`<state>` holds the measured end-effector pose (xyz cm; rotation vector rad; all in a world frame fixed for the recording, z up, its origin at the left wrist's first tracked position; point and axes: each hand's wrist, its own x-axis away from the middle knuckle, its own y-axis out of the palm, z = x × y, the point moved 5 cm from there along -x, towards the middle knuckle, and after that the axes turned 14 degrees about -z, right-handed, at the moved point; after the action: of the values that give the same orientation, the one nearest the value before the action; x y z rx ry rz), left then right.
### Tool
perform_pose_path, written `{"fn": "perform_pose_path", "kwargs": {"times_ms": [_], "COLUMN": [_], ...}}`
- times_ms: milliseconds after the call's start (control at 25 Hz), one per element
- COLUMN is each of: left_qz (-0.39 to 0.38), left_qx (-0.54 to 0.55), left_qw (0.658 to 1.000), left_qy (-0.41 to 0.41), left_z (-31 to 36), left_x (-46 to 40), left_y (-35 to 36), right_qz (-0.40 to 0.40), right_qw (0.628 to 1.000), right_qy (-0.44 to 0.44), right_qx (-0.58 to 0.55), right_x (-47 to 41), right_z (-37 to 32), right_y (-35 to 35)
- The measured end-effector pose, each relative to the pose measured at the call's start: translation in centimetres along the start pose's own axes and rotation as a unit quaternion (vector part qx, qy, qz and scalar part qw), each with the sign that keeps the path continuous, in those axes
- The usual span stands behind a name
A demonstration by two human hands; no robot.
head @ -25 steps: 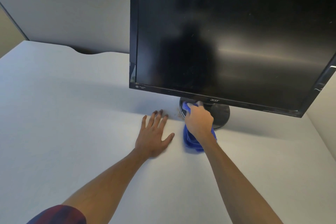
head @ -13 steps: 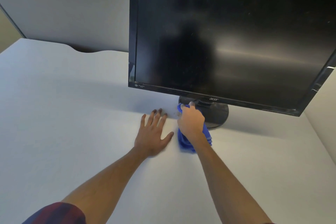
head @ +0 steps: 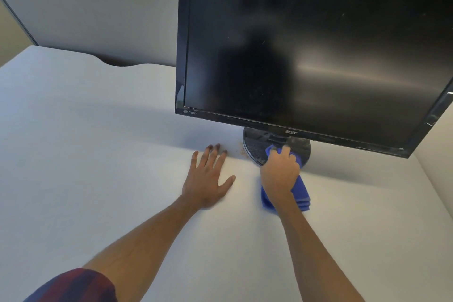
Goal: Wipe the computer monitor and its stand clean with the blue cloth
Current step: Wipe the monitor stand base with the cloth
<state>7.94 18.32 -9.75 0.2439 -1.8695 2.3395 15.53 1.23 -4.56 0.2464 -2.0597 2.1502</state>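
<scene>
A black monitor [head: 313,51] with a dark, dusty screen stands on a round black stand base [head: 255,147] on the white desk [head: 98,154]. My right hand [head: 280,174] grips a folded blue cloth [head: 300,191] and presses its front end onto the middle of the base, under the screen's lower edge. The cloth's back end trails onto the desk beneath my wrist. My left hand [head: 208,176] lies flat on the desk left of the base, fingers spread, holding nothing.
Brown crumbs or dirt [head: 241,149] lie on the desk at the base's left edge. A grey partition [head: 93,19] runs behind the desk, with a curved cutout in the desk's back edge [head: 120,64]. A white wall [head: 436,179] closes the right side.
My right hand has slid the cloth to the right, from the left part of the stand base toward its middle. My left hand has stayed flat in place.
</scene>
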Motion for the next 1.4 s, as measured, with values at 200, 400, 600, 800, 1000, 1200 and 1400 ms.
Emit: {"fn": "perform_pose_path", "kwargs": {"times_ms": [200, 400, 600, 800, 1000, 1200, 1400], "left_qz": [-0.003, 0.002, 0.003, 0.009, -0.001, 0.003, -0.001], "left_qx": [0.004, -0.003, 0.000, 0.011, 0.007, 0.000, 0.005], "left_qw": [1.000, 1.000, 1.000, 1.000, 1.000, 1.000, 1.000], "left_qy": [-0.009, -0.003, -0.002, -0.005, -0.002, -0.001, -0.004], "left_z": [0.1, 0.0, 0.0, 0.1, 0.1, 0.0, 0.1], "left_x": [0.2, 0.1, 0.1, 0.2, 0.2, 0.2, 0.1], "left_y": [0.1, 0.0, 0.1, 0.0, -0.1, 0.0, -0.1], "right_qz": [-0.028, -0.008, 0.004, -0.004, -0.019, 0.004, 0.007], "right_qw": [0.992, 0.984, 0.997, 0.997, 0.987, 0.990, 1.000], "right_qy": [-0.116, -0.018, 0.020, -0.078, -0.075, 0.081, -0.002], "right_qx": [-0.038, -0.175, -0.071, -0.030, -0.144, -0.116, -0.013], "right_x": [-0.2, -0.2, 1.4, 0.8, -0.2, 1.2, 1.4], "right_z": [-6.1, 1.9, 2.0, -4.7, -1.4, 4.7, -2.2], "right_y": [-0.4, -1.7, 0.1, 0.0, -1.6, -0.4, 0.5]}}
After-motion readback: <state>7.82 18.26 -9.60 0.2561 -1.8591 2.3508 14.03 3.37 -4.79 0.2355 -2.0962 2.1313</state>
